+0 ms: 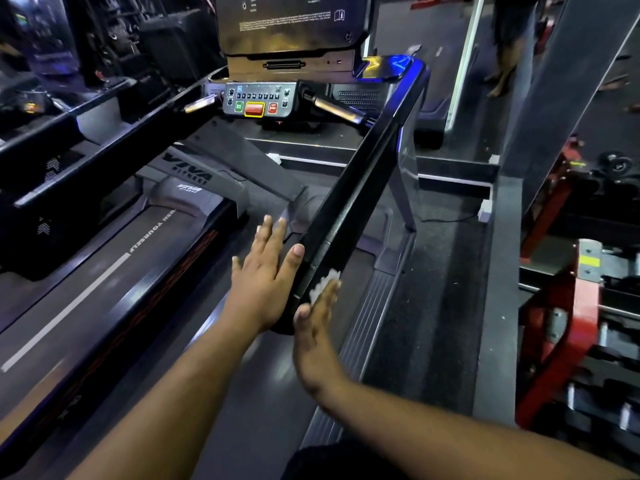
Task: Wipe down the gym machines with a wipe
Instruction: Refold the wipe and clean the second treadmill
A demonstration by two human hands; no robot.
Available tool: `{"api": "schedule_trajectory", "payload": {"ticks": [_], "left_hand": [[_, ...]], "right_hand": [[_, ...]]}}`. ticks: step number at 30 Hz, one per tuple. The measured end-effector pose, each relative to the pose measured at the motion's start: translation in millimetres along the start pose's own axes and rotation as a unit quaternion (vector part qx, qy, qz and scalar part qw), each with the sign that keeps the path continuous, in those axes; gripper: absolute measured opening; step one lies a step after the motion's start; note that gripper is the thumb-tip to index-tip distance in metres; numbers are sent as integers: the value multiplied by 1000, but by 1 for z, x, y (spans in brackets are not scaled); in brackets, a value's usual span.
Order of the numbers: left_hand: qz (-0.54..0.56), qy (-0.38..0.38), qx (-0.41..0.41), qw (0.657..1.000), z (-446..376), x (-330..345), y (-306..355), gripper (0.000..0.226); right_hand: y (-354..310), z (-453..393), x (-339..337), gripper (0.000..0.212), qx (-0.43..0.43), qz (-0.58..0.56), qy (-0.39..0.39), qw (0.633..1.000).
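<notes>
In a dim gym, the left hand (266,275) lies flat against the long black treadmill handrail (349,188) to steady it, while the flat right hand (317,327) presses a crumpled white wipe (325,284) on its outer side.

Gym: treadmill (104,271), weight machines (571,306).

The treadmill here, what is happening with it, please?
A person is wiping the treadmill's right handrail, close to its near end. The right hand presses a white wipe flat against the outer side of the rail with straight fingers. The left hand lies open against the inner side of the same rail, thumb on its top edge. The console with its red button and the belt lie beyond and to the left, untouched by either hand.
</notes>
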State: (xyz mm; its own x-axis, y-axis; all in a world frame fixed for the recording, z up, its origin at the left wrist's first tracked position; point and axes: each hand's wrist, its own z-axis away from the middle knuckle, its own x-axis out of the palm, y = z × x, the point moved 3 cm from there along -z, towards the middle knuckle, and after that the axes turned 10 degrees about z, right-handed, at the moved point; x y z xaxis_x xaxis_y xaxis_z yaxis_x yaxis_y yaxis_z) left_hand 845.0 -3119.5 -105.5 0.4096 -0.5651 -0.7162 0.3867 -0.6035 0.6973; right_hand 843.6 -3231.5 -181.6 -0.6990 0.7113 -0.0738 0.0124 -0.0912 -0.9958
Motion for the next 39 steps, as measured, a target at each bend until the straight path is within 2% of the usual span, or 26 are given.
{"api": "schedule_trajectory", "payload": {"ticks": [2,5,9,11,13,15,18,20,23,25,29,31,34,37,39], "left_hand": [[-28,-21,-4,999,-2,1,0,72],[-82,-62,-6,995,-4,3,1,60],[-118,-93,-7,989,-9,4,5,58],[-135,-100,-4,986,-13,4,6,58],[-151,-109,-3,982,-17,5,7,59],[-161,-116,-3,980,-20,8,10,60],[-170,-118,-1,978,-24,12,16,59],[-172,-115,0,978,-30,14,22,59],[-180,-114,5,977,-41,20,31,59],[-184,-112,8,976,-49,25,35,60],[-192,-117,10,974,-66,32,37,60],[-190,-116,11,975,-72,34,39,60],[-190,-114,9,975,-75,36,42,60],[-190,-110,5,976,-77,36,43,59],[-190,-110,2,976,-78,37,43,59]], "right_hand": [[2,7,4,125,-1,8,-19,1000],[-1,-37,-26,142,31,-4,48,998],[-10,-88,-72,151,76,-28,83,993],[-11,-84,-63,143,33,22,97,995],[-7,-53,-37,124,-66,82,54,993],[-4,-36,-24,116,-116,100,24,988],[-8,-78,-52,122,-111,93,88,985],[-12,-120,-82,132,-69,83,131,985],[-16,-157,-110,140,8,53,141,989],[-16,-154,-106,138,-1,41,131,990],[-1,-106,-74,119,-91,57,60,992],[6,-108,-75,117,-106,65,54,991],[-1,-164,-113,133,-49,47,120,991],[-1,-232,-162,158,63,-18,135,989],[-1,-246,-171,162,93,-29,133,986]]}}
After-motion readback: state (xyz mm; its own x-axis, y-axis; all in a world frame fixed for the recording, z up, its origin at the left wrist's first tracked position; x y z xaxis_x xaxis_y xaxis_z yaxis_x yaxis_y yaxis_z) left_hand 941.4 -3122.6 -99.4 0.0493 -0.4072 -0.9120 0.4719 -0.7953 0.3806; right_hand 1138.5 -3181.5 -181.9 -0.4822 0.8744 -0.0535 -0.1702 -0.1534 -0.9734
